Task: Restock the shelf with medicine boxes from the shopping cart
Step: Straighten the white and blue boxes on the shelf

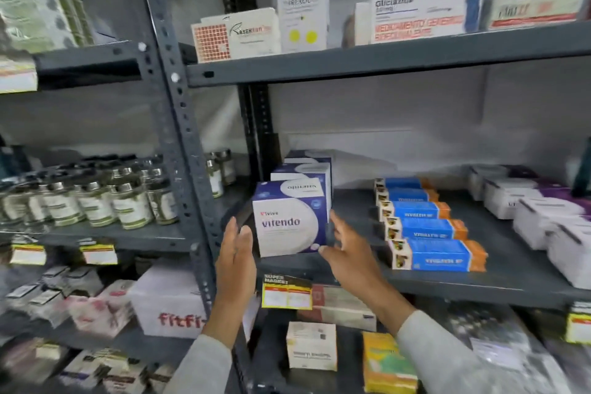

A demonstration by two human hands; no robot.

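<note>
While both hands frame it, a white and purple medicine box (289,224) stands at the shelf (447,285) edge, centre frame. Left hand (236,253) is open beside it; right hand (347,246) spread, thumb touching its lower corner. Light, stiff cardboard: best gripped by opposite sides.

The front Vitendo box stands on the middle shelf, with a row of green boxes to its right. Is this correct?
Not quite. The head view shows that the row of boxes right of the front Vitendo box is blue with orange ends, not green. The box does stand on the middle shelf.
</note>
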